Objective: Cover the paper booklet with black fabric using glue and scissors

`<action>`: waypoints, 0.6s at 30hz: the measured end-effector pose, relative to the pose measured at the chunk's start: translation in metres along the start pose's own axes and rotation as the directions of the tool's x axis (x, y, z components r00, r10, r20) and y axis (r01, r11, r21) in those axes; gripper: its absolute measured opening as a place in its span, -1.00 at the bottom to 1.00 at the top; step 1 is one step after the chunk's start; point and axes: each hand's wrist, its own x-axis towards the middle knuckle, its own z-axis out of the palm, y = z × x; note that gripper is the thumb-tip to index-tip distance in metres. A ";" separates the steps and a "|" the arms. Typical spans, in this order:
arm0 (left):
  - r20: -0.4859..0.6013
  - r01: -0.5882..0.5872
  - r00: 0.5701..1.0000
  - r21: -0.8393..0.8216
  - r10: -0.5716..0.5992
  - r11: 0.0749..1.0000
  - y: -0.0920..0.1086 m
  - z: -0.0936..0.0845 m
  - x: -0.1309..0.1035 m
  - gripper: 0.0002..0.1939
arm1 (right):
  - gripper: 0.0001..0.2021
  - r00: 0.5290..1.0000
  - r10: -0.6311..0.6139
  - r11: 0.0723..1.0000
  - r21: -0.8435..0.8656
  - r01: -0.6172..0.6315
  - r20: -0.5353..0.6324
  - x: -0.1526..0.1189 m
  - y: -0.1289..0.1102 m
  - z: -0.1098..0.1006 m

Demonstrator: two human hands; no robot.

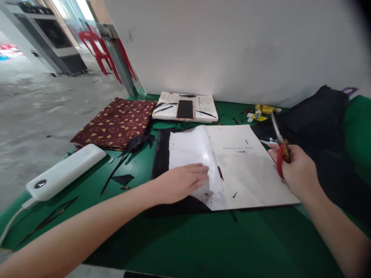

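An open book (246, 170) lies on the green table, its left side a white sheet (188, 144) with black cloth (160, 156) showing along the outer edge and under the bottom. My left hand (185, 181) rests on the white sheet, palm down with fingers stretched out. Off the book's right edge, my right hand (298, 166) grips a pair of scissors (280, 156) by the red handle. The blades point up and away and look closed. Small dark scraps lie on the right page.
Folded brown patterned cloth (116, 123) and a white power bank (66, 172) with a cable sit at left. Behind the book, a phone (184, 109) lies on another open book (165, 110). Yellow glue tubes (257, 112) and black fabric (313, 127) are at right, against a wall.
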 end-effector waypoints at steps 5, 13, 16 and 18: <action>-0.061 0.221 0.966 -0.303 -0.251 0.927 -0.014 -0.030 -0.001 -0.60 | -0.53 0.988 0.088 0.990 0.120 -0.073 -0.130 -0.005 -0.007 -0.011; -0.424 0.352 0.816 -0.176 -0.393 0.920 -0.046 -0.028 -0.035 -0.64 | -0.55 0.980 0.054 0.996 -0.081 -0.039 0.194 -0.011 -0.025 -0.014; -0.547 0.330 0.791 0.004 -0.275 0.944 -0.062 -0.025 -0.044 -0.70 | -0.56 0.968 0.001 0.994 -0.108 0.027 0.253 -0.014 -0.028 -0.007; -0.577 0.320 0.785 0.066 -0.225 0.945 -0.070 -0.024 -0.047 -0.73 | -0.58 0.968 -0.046 0.992 -0.103 0.073 0.246 -0.016 -0.025 -0.001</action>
